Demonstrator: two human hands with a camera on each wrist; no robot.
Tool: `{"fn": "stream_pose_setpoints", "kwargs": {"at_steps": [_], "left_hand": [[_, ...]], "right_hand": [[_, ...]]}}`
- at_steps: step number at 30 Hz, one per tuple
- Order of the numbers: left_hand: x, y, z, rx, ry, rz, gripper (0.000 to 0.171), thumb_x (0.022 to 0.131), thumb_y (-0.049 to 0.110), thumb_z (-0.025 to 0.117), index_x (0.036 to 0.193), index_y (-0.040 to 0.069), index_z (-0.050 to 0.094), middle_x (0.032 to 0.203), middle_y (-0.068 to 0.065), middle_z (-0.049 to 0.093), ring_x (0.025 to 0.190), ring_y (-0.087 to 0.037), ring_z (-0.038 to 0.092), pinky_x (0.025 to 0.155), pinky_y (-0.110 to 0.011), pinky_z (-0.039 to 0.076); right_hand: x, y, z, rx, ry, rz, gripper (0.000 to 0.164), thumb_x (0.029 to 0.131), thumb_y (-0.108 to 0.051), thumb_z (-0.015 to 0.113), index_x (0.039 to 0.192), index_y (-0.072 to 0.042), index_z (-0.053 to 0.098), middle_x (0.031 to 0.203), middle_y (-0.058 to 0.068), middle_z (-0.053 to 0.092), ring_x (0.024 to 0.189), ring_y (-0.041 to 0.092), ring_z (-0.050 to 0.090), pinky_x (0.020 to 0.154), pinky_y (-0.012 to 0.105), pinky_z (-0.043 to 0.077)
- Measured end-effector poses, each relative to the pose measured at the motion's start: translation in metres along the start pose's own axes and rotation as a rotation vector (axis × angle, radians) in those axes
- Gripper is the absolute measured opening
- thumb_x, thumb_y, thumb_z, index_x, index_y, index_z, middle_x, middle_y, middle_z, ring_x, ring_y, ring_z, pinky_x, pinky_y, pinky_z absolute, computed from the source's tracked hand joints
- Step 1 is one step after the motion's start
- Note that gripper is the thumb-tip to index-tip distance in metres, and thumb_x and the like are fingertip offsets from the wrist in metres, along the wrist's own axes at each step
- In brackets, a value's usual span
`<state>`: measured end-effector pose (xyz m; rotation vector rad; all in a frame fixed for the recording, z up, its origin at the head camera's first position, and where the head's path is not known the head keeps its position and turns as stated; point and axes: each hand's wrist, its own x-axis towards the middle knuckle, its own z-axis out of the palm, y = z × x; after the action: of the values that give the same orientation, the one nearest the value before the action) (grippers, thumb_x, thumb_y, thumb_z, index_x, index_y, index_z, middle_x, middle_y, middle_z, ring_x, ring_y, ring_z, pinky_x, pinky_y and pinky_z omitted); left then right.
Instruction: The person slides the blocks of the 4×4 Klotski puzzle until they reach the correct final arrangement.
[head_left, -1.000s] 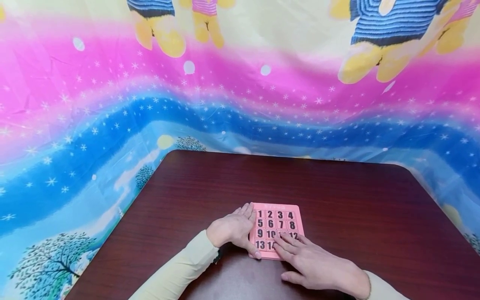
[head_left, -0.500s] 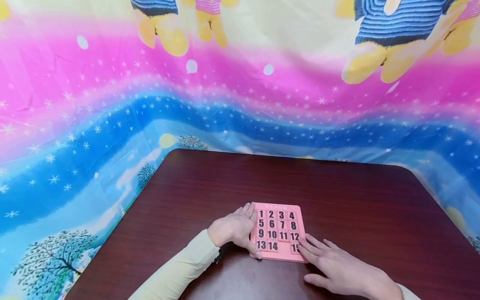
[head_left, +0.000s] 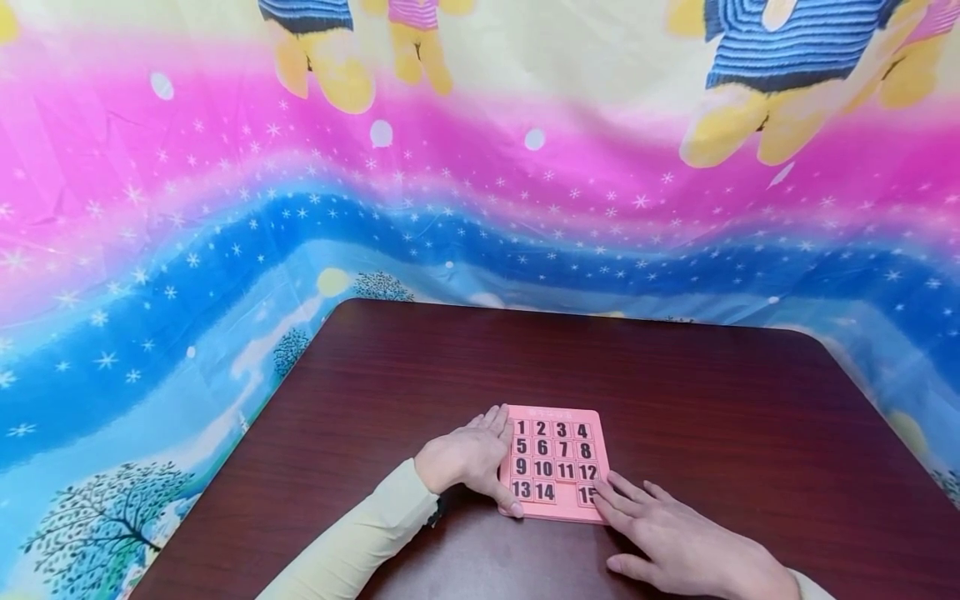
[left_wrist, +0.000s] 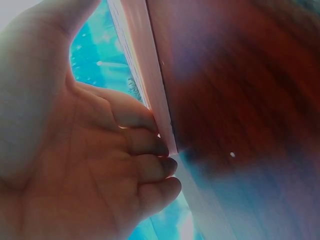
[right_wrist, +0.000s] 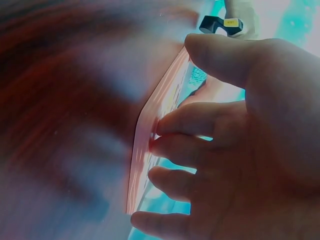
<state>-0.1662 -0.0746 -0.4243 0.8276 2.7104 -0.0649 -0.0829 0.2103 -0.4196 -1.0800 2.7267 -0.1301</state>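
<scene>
A pink number slide puzzle (head_left: 555,417) lies flat on the table, with numbered tiles in rows. In its bottom row a gap separates the 14 tile (head_left: 545,492) from the 15 tile (head_left: 587,495). My left hand (head_left: 472,458) rests along the puzzle's left side, fingers extended and thumb at the lower left corner. Fingertips of my right hand (head_left: 671,537) touch the lower right of the puzzle, overlapping the 15 tile's edge; the thumb is apart from it. Both wrist views show the puzzle's side edge (left_wrist: 150,70) against the fingertips.
The dark reddish-brown table (head_left: 450,358) has rounded far corners. A colourful printed curtain (head_left: 480,192) hangs behind and beside it. In the right wrist view a small black device (right_wrist: 221,25) sits by the other sleeve.
My right hand has moved right, from over the puzzle's lower rows to its right edge, uncovering the 11 and 15 tiles and the gap. The left hand stays in place.
</scene>
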Motion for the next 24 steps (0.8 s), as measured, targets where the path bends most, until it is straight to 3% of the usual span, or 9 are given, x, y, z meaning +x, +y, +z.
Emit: {"fn": "stream_pose_setpoints", "kwargs": {"at_steps": [8, 15, 21, 24], "left_hand": [[0.001, 0.001, 0.000, -0.018, -0.004, 0.000, 0.130, 0.064, 0.080, 0.070, 0.155, 0.000, 0.023, 0.164, -0.020, 0.013, 0.153, -0.029, 0.015, 0.125, -0.036, 0.019], [0.003, 0.002, 0.001, -0.011, 0.004, 0.012, 0.129, 0.064, 0.079, 0.071, 0.155, -0.001, 0.023, 0.164, -0.020, 0.014, 0.153, -0.029, 0.015, 0.125, -0.035, 0.020], [0.002, 0.000, 0.001, -0.026, -0.005, 0.004, 0.129, 0.065, 0.080, 0.070, 0.155, 0.001, 0.022, 0.164, -0.020, 0.012, 0.153, -0.029, 0.014, 0.126, -0.036, 0.019], [0.002, -0.002, -0.003, -0.014, -0.004, 0.000, 0.129, 0.064, 0.081, 0.069, 0.156, 0.003, 0.023, 0.165, -0.018, 0.010, 0.154, -0.029, 0.012, 0.126, -0.037, 0.019]], "right_hand": [[0.004, -0.005, 0.000, -0.038, -0.001, -0.022, 0.072, 0.095, -0.063, 0.045, 0.147, -0.013, 0.047, 0.155, 0.007, 0.043, 0.144, 0.034, 0.037, 0.105, 0.063, 0.039], [0.012, -0.013, 0.003, -0.125, 0.078, -0.086, 0.067, 0.097, -0.058, 0.048, 0.143, -0.010, 0.051, 0.151, 0.009, 0.048, 0.141, 0.034, 0.041, 0.104, 0.060, 0.042], [0.020, -0.011, -0.005, -0.059, 0.023, -0.088, 0.064, 0.097, -0.054, 0.050, 0.146, -0.012, 0.049, 0.153, 0.008, 0.045, 0.144, 0.035, 0.037, 0.107, 0.062, 0.040], [0.023, -0.002, -0.015, -0.031, 0.044, -0.075, 0.062, 0.097, -0.052, 0.051, 0.144, -0.011, 0.051, 0.152, 0.010, 0.046, 0.142, 0.037, 0.039, 0.107, 0.063, 0.040]]}}
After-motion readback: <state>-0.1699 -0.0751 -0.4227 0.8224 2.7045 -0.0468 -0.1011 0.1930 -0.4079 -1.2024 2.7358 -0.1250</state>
